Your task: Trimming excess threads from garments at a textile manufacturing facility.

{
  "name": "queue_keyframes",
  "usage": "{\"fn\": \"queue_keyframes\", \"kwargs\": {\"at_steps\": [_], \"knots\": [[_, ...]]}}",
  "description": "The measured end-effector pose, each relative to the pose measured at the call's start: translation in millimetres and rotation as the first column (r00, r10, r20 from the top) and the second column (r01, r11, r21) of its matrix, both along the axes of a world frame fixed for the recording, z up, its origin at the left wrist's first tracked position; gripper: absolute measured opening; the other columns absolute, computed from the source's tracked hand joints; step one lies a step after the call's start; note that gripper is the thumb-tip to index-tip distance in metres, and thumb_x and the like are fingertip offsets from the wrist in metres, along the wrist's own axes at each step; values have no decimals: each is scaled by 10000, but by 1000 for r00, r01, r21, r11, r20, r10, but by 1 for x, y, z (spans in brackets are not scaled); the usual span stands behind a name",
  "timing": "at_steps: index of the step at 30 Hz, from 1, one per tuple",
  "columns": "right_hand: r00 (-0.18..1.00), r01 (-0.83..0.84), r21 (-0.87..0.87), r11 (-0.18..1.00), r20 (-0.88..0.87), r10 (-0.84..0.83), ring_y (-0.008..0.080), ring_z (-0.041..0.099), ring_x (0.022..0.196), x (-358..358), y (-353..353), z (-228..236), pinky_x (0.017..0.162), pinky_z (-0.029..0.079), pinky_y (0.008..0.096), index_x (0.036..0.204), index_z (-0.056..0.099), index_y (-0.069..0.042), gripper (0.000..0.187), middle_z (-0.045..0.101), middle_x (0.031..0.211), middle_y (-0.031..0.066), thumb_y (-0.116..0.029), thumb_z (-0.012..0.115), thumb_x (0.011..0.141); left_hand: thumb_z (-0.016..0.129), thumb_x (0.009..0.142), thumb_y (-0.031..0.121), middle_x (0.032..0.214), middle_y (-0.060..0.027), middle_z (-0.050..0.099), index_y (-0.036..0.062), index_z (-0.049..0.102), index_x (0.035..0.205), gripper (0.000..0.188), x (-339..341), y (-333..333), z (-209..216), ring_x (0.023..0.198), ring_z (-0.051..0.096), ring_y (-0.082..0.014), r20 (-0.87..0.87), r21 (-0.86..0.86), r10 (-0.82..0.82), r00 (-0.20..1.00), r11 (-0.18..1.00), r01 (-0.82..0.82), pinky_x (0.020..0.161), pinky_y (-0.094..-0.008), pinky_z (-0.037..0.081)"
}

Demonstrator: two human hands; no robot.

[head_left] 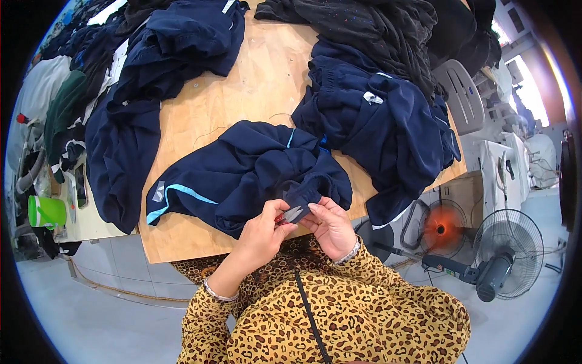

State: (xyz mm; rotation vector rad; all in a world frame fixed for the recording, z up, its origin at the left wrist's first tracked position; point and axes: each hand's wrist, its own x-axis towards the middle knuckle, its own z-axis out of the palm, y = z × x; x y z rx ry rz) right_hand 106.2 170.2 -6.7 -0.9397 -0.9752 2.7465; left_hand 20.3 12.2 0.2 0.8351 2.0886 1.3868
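My left hand [259,235] is closed around small red-handled thread snips [293,213], their silver blades pointing right toward the garment's edge. My right hand [333,227] pinches the gathered edge of a navy blue garment [242,164] between thumb and fingers, just right of the blade tips. The garment lies bunched at the table's near edge, with a light blue stripe and a small grey patch at its left end. Whether the blades touch a thread is too small to tell.
The wooden table [267,67] carries more navy garments on the left [176,54] and right [376,121], plus black clothing [364,30] at the back. A grey chair [458,97] stands right, with a fan [506,255] below it. A green bucket [48,212] sits at far left.
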Motion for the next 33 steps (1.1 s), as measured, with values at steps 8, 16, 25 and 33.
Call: {"fn": "queue_keyframes", "kwargs": {"at_steps": [8,16,25,33], "knots": [[1000,-8,9,1000,5,8,173,623,919,2,1,-2,861,498,336,1039,512,-54,184,631,1000,77,-85,609,886,658,842,115,832,-164,635,20,441,1109,357,-1,4,2,750,648,-259,34,-21,-21,999,1000,22,666,-320,493],[1000,10,1,1000,-9,-10,174,626,914,2,1,-1,855,501,338,1037,519,-54,181,632,999,77,-81,612,883,649,843,82,798,-157,633,6,444,1089,329,-1,-1,-1,716,639,-235,66,3,15,998,1000,-15,648,-310,484],[1000,-7,11,1000,2,7,176,629,909,3,3,-6,854,506,336,1040,523,-56,167,633,991,75,-87,596,894,639,844,50,779,-119,625,1,446,1089,316,-2,3,-1,680,605,-169,54,17,-11,998,1000,10,626,-282,471],[1000,2,-71,997,-13,-3,175,652,865,4,2,-3,798,543,337,1054,519,-50,155,646,977,78,-81,564,910,702,807,53,988,-54,596,-30,457,1216,484,-11,12,-27,808,516,-54,431,219,75,899,958,-185,690,-198,433]]}}
